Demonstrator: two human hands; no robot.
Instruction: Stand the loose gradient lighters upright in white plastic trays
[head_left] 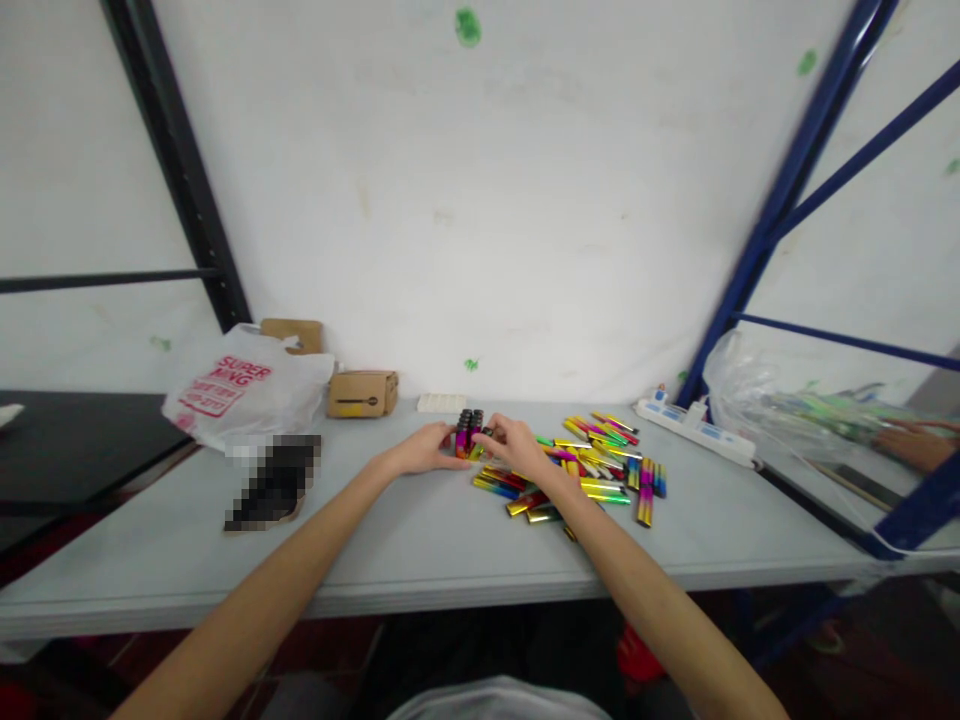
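A tight cluster of slim, shiny lighter-like sticks [464, 428] with black tops stands upright on the table, purple fading to orange. My left hand [427, 449] is at the cluster's left side, fingers and thumb curved against it. From the right, my right hand [514, 446] closes its fingers on a similar stick with a dark tip, beside the cluster; the fingers partly hide it. To the right, a loose pile of the same sticks [606, 490] lies in gold, red, green and blue, partly under my right forearm.
At the back stand a small cardboard box [363, 394] and a white flat block [442, 403]. Left are a white plastic bag [251, 390] and a blurred-out dark item [276, 483]. A power strip [697, 430] lies right, near another person's hand [915, 443] beyond the blue frame [772, 235].
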